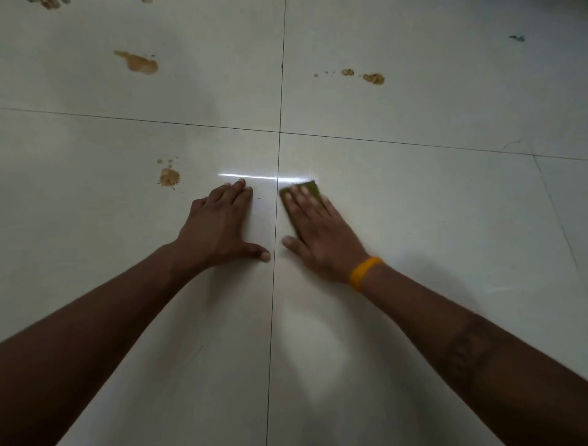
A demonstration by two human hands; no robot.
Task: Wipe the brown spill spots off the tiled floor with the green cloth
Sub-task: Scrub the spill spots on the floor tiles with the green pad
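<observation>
My right hand [315,232] lies flat on the green cloth [310,187], pressing it to the tiled floor [413,207] just right of the vertical grout line. Only the cloth's far edge and left side show past the fingers. My left hand [222,226] rests flat on the floor left of that line, fingers straight, holding nothing. A brown splatter [168,176] sits a short way left of my left fingertips. Farther off lie a larger brown spill [140,62] at upper left and small brown spots [373,78] at upper right.
Brown marks [51,3] touch the top left edge of the view. A small dark speck [517,38] lies far right. A bright light glare [254,176] streaks the glossy tile ahead of my hands. Grout lines cross near the middle.
</observation>
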